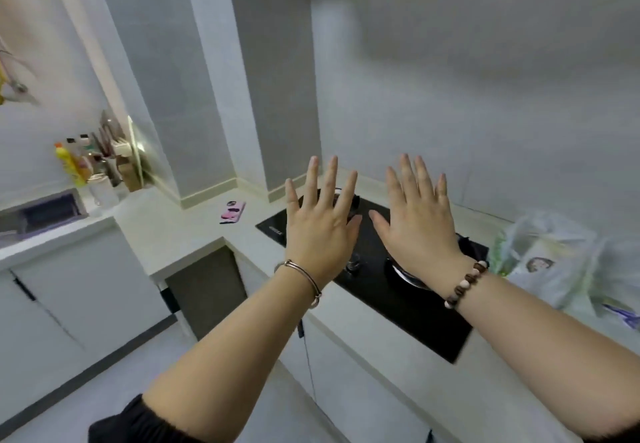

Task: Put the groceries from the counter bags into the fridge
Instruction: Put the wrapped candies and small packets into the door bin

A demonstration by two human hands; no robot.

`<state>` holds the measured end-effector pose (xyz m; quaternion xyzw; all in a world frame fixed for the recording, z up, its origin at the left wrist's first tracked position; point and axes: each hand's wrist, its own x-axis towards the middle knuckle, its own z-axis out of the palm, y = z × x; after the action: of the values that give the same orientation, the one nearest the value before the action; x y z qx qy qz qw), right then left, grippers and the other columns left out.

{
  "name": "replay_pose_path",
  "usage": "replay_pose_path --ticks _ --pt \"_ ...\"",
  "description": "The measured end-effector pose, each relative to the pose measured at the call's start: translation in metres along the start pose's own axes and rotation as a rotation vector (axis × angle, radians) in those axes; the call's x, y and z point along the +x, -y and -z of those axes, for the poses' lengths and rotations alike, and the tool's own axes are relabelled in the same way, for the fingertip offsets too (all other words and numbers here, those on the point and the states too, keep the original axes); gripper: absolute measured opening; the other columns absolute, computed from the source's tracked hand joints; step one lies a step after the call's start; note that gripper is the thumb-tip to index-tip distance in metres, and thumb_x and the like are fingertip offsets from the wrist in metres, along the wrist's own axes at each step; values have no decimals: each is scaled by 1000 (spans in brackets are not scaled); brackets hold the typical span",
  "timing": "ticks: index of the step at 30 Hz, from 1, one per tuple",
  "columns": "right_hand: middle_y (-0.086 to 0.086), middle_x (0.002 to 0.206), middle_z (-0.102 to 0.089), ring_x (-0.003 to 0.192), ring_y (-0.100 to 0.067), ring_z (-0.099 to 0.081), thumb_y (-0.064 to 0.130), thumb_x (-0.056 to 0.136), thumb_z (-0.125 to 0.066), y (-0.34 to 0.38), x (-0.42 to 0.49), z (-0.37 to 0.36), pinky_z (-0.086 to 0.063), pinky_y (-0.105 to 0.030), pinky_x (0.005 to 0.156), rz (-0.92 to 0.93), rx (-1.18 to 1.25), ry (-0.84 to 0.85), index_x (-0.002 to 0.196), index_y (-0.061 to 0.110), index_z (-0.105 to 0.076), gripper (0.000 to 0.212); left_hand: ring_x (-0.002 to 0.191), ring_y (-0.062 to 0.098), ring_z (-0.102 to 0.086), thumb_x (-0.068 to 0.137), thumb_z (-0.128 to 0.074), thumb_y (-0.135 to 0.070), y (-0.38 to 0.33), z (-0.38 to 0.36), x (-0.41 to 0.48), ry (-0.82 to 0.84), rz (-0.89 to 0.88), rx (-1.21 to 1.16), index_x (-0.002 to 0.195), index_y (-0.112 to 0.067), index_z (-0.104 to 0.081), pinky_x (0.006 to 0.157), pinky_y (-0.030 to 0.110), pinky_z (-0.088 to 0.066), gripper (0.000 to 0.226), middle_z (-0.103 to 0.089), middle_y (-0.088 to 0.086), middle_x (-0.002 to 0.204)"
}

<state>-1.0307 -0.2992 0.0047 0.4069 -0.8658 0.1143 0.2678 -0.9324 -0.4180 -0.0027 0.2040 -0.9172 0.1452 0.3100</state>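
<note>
A pale kitchen counter [194, 221] wraps a tiled corner, with a black glass cooktop [398, 307] set into it. Just right of the cooktop, at the frame's edge, sit thin, see-through plastic grocery bags [550, 262], slumped and crumpled, with printed packets showing through. No fridge is in view.

In front of the cooktop, a person holds both bare forearms out. The left hand [320, 231] and right hand [419, 224] hover above the burners, palms down, fingers straight and spread apart, holding nothing. A phone [232, 212] in a pink case lies left of the cooktop, and bottles [79, 165] stand far left of it.

The bags look soft, light and slippery, likely to sag and spill. Gathering the top handles, with a hand beneath, seems the safest hold.
</note>
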Motion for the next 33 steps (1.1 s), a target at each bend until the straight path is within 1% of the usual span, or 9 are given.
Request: replay_pose_path --ticks 4,6,12,16,19,23,28,30,33 --pt "-13 157 -5 145 -28 0 48 93 -34 -100 -2 -25 4 -47 114 -118 -43 24 150 10 -14 71 144 32 -8 92 -35 -47 -88 -50 55 2 -136 -101 147 -21 -25 109 58 -7 62 -17 9 156" --pt "-15 156 -13 145 -30 -7 45 93 -41 -150 -8 -37 -4 -48 115 -174 -76 49 148 8 -22 69 145 33 -7 91 -37 -46 -133 -74 76 21 -190 -169 147 -21 -23 109 58 -8 63 -16 10 157" --pt "-19 150 -29 140 -34 -25 39 89 -49 -275 -37 -62 -22 -51 111 -315 -164 138 140 3 -38 64 140 37 -23 88 -27 -46 -256 -134 111 158 -305 -290 143 -17 -30 103 63 -26 62 -27 14 152" --pt "-15 155 -20 143 -30 -16 37 93 -46 -336 -64 -81 -15 -47 115 -425 -150 171 145 7 -29 62 139 39 -25 90 -26 -46 -320 -170 115 260 -403 -370 143 -15 -34 104 60 -28 62 -28 16 152" --pt "-12 156 -14 144 -27 -13 36 97 -38 -382 -96 -105 -13 -44 116 -562 -130 283 147 10 -23 59 137 40 -29 91 -33 -42 -358 -196 103 371 -449 -484 143 -12 -33 104 56 -32 60 -31 17 150" --pt "-15 153 -20 139 -30 -22 35 96 -41 -431 -146 -138 -23 -42 113 -756 -96 469 143 8 -29 55 127 43 -43 81 -49 -27 -399 -225 80 500 -570 -631 136 -4 -43 102 52 -39 60 -45 22 139" --pt "-13 144 -34 130 -30 -36 31 92 -50 -458 -187 -169 -35 -38 104 -886 28 691 136 9 -38 50 114 41 -54 62 -60 -4 -450 -249 62 589 -708 -818 124 2 -54 97 45 -44 62 -59 22 121" --pt "-12 137 -42 126 -31 -41 29 89 -54 -463 -192 -181 -37 -38 102 -908 113 729 130 10 -46 46 118 37 -51 65 -57 -2 -470 -257 63 607 -723 -830 126 2 -52 99 39 -43 61 -57 21 123" --pt "-7 117 -58 109 -27 -54 26 86 -57 -468 -191 -197 -46 -36 88 -931 169 664 116 14 -57 32 131 37 -37 78 -53 -2 -498 -268 71 689 -737 -791 136 5 -40 109 37 -30 59 -44 23 137"
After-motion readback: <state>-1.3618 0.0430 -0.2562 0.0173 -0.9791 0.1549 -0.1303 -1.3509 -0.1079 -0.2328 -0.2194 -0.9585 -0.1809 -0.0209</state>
